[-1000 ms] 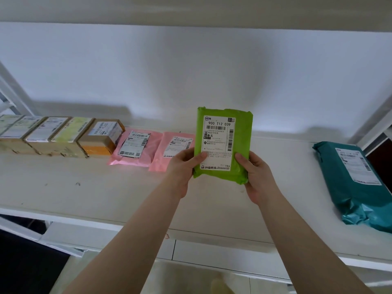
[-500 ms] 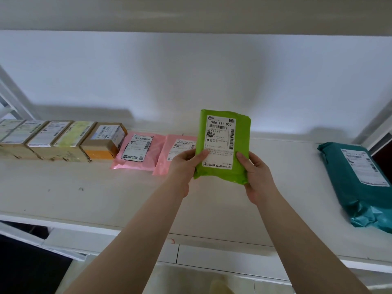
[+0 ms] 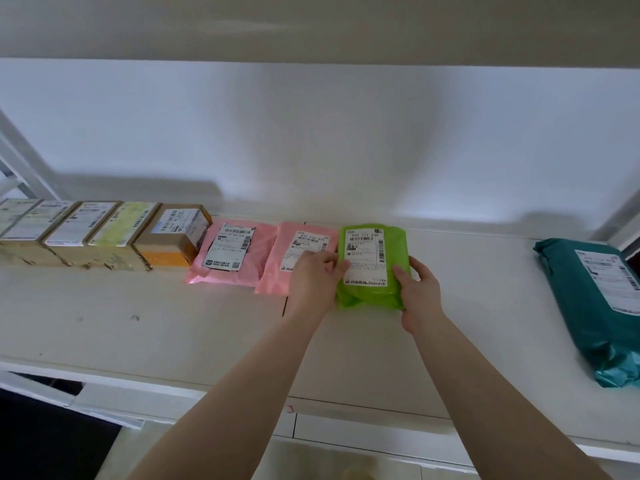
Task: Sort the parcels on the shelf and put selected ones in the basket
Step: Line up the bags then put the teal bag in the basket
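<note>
My left hand (image 3: 313,275) grips the left edge of the green parcel (image 3: 374,265), thumb curled onto its white label (image 3: 366,258). My right hand (image 3: 420,289) grips the right edge, thumb on top, the other fingers hidden behind the bag. The parcel lies on the white shelf (image 3: 173,327), label up, near the back wall. Its left edge is just beside a pink parcel (image 3: 294,258); my left hand covers part of that one. A second pink parcel (image 3: 232,252) lies to the left of it, and then a row of cardboard boxes (image 3: 100,233) runs side by side to the left end. Well apart on the right lies a teal parcel (image 3: 595,306), label up.
</note>
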